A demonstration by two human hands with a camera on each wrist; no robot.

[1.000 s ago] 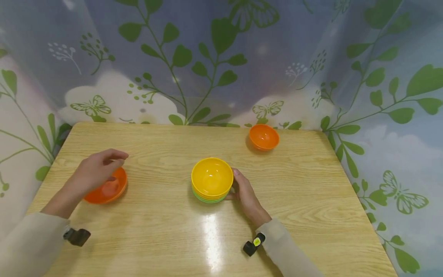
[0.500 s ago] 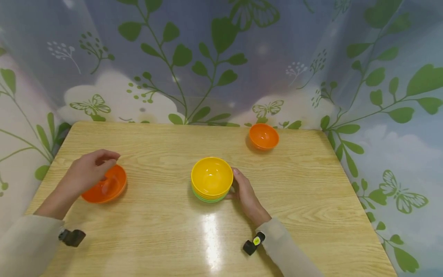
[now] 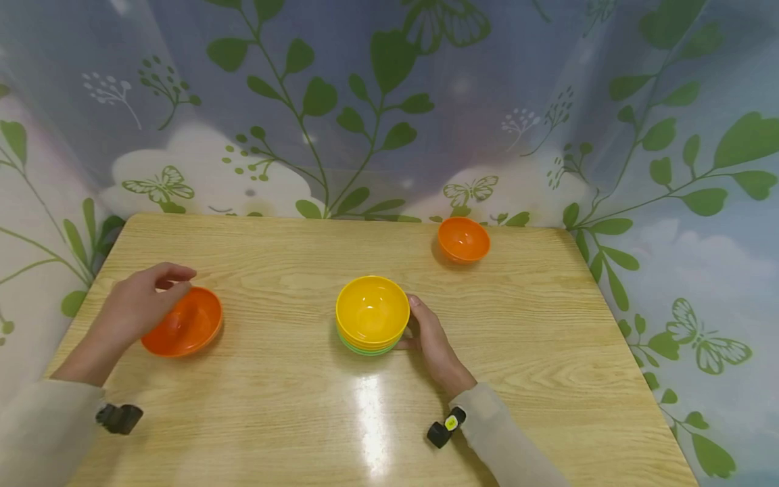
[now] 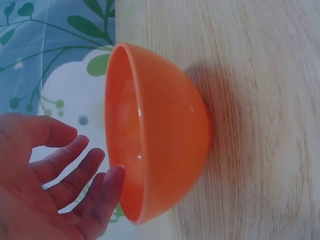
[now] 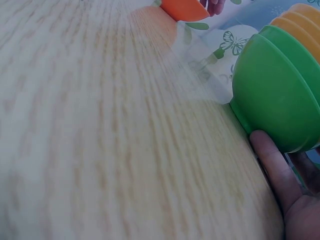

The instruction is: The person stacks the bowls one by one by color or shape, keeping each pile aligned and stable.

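On the left of the table, an orange bowl [image 3: 203, 318] stands upright, seen from its side in the left wrist view. My left hand [image 3: 136, 301] hovers over its far left rim with loosely bent fingers and nothing in them. One fingertip [image 4: 116, 175] overlaps the bowl's opening; contact cannot be told. Mid-table stands a nested stack of yellow bowls [image 3: 372, 311] over green bowls [image 5: 272, 90]. Against the stack's right side rests my right hand [image 3: 435, 345], thumb by the top rim and a fairly straight finger [image 5: 272, 162] at the green base. Its other fingers are partly hidden.
A second orange bowl [image 3: 464, 241] stands near the table's back edge, right of centre. The wood-grain table [image 3: 280, 406] meets a leaf-patterned curtain [image 3: 365, 101] at the back. Black cameras are strapped to both wrists.
My left hand has drifted left across the orange bowl, uncovering more of its inside. That bowl has shifted very slightly left. The right hand and the stack have stayed put.
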